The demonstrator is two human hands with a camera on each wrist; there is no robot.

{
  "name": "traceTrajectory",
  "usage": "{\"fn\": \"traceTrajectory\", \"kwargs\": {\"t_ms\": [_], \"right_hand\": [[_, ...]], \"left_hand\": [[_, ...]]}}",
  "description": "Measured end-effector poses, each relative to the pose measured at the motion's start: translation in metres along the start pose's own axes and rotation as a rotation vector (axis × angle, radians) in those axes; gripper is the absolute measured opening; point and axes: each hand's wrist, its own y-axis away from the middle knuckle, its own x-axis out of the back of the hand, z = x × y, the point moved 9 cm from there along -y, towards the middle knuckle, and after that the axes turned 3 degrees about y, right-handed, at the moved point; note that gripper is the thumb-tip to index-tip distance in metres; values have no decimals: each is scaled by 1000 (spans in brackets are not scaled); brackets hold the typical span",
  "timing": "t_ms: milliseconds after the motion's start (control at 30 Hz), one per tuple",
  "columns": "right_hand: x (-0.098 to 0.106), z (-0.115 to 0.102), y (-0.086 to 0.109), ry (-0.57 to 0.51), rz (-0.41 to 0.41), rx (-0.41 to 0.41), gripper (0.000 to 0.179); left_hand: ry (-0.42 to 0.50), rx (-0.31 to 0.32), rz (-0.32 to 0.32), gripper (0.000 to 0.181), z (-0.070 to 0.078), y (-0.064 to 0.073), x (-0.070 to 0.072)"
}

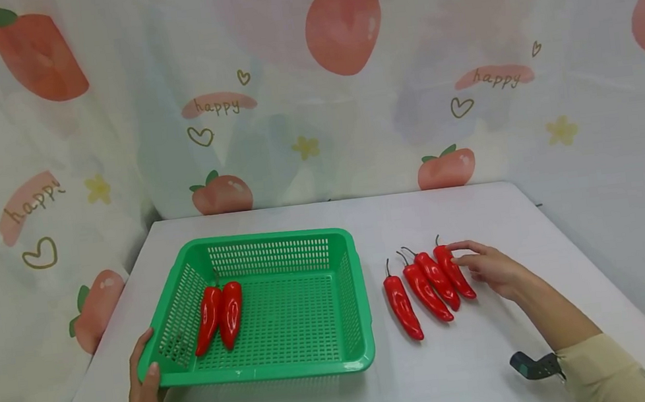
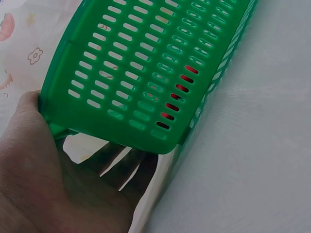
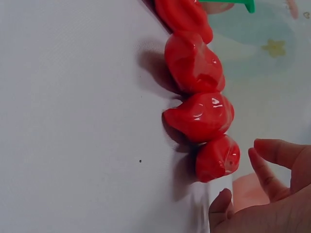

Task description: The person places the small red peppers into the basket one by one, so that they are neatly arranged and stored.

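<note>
My left hand [image 1: 144,400] grips the near left corner of a green plastic basket [image 1: 267,238], thumb on the rim; in the left wrist view its other fingers lie under the corner. Inside the basket, two red chili peppers [image 1: 231,314] lie side by side at the left. To the basket's right, several more red chili peppers [image 1: 403,308] lie in a slanting row, stems pointing away. My right hand [image 1: 494,271] is beside the rightmost pepper [image 1: 456,275]. In the right wrist view its thumb and fingers are spread around a gap, close to that pepper [image 3: 218,159].
A white cloth covers the table [image 1: 467,370]. Patterned curtains [image 1: 302,124] with fruit and hearts hang at the back and on both sides. A small dark device [image 1: 535,366] sticks out by the right sleeve [image 1: 607,367].
</note>
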Motion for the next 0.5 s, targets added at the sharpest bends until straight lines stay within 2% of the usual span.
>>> {"fn": "traceTrajectory", "kwargs": {"t_ms": [500], "right_hand": [[-7,10,-12,43,3,40,55]], "left_hand": [[-6,24,6,56,0,0,0]]}}
